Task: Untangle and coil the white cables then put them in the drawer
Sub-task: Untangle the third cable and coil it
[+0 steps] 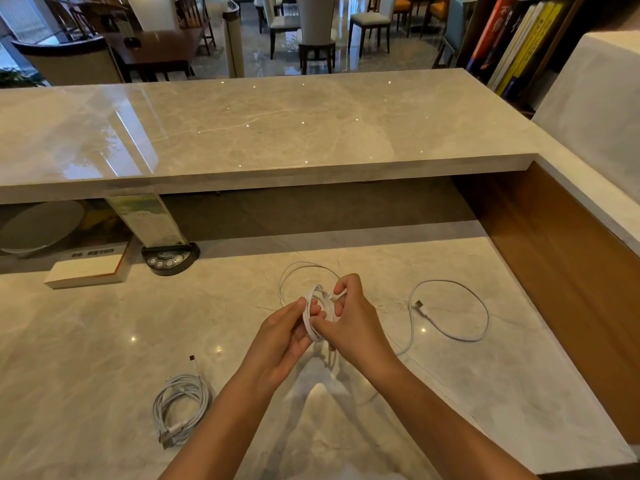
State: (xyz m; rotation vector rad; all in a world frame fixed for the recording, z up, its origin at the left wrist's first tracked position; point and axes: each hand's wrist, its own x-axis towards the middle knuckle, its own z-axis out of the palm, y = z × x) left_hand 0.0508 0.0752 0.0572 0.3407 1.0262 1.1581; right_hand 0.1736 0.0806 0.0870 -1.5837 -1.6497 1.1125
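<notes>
White cable coil [317, 317] pinched by fingers of left hand [282, 341] and right hand [353, 322].

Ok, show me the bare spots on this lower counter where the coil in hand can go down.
Free: the marble between the book and the finished coil, and the near right corner below the loose cable. Crowded: under the left hand and right hand, where the half-wound cable trails.
</notes>
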